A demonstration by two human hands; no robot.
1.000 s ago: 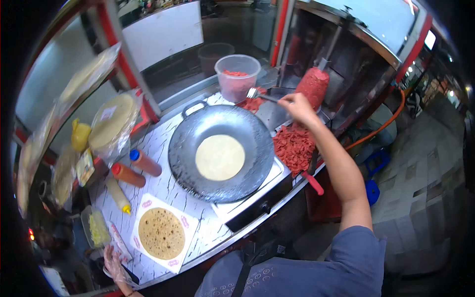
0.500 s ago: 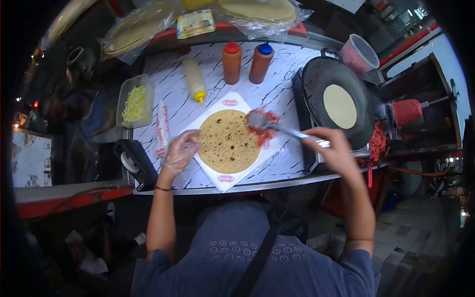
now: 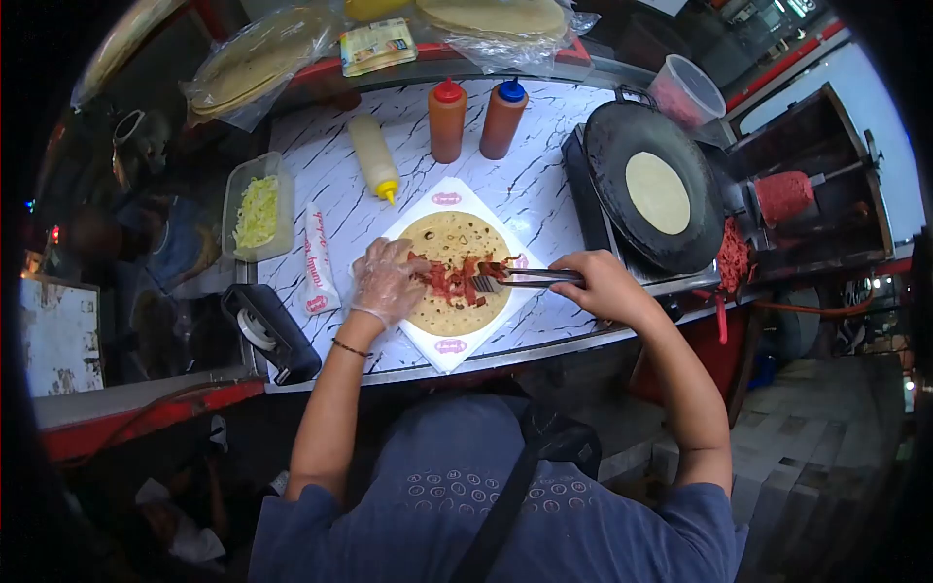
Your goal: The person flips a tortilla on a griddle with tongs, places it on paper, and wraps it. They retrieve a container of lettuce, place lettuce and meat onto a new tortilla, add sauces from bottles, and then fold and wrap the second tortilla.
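A browned flatbread (image 3: 462, 316) lies on white printed paper (image 3: 449, 354) on the counter. Reddish shaved meat (image 3: 449, 280) forms a loose band across its middle. My right hand (image 3: 604, 284) grips metal tongs (image 3: 530, 278), whose tips rest at the right end of the meat. In a clear plastic glove, my left hand (image 3: 384, 280) reaches over the bread's left edge, fingers stretched out and touching the meat's left end.
A round griddle (image 3: 607, 146) with a pale flatbread (image 3: 657, 192) stands right, near a meat spit (image 3: 782, 197). Behind are red-capped (image 3: 447, 121), blue-capped (image 3: 503, 121) and yellow-tipped (image 3: 372, 155) bottles. Left are a shredded lettuce tub (image 3: 258, 209) and a wrapped roll (image 3: 319, 260).
The tongs have brought the meat left onto the flatbread, where it now lies in a band. My left hand has moved from the bread's edge onto the meat.
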